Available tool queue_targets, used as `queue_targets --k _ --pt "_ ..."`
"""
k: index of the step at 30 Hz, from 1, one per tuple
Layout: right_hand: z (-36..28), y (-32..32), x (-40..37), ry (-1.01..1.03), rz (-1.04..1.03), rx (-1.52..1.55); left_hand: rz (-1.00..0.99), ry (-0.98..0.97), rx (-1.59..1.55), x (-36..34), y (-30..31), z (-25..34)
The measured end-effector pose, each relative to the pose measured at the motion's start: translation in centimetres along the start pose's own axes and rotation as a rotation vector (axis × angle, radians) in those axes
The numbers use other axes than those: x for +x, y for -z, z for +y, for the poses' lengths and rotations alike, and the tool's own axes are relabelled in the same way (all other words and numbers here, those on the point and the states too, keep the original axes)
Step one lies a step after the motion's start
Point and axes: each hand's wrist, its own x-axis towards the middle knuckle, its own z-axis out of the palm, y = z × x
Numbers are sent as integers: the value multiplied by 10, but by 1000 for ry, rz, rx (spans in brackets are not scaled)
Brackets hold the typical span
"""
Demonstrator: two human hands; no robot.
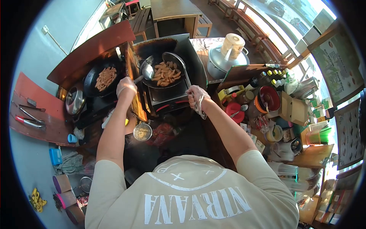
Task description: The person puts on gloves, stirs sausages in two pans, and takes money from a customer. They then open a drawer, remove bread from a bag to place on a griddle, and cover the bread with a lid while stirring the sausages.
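Observation:
My left hand, in a thin clear plastic glove, is closed round the handle of a metal ladle. The ladle's shiny bowl is at the left side of a wok on the stove. My right hand, gloved too, grips the handle of a long-handled strainer. The strainer's round head is over the right part of the wok, among golden-brown elongated food pieces. I cannot make out exactly what food they are.
Left of a wooden partition, a black pan holds more brown pieces. A small strainer of crumbs is below my left forearm. A large lidded pot stands at the right, near bottles and a red-lined bucket.

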Motion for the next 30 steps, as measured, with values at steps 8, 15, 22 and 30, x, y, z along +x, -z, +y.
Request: queue_targets --k 8,15,22,30 --pt "1 6 -1 -39 -81 97 -175 292 -368 15 -56 2" --pt "-9 11 5 -62 -162 181 51 -52 -191 -31 -29 16" --pt "-7 -1 20 81 -154 149 132 -232 29 3 -39 12" --pt "0 -44 53 59 -54 168 -11 -323 -25 54 -31 -21"
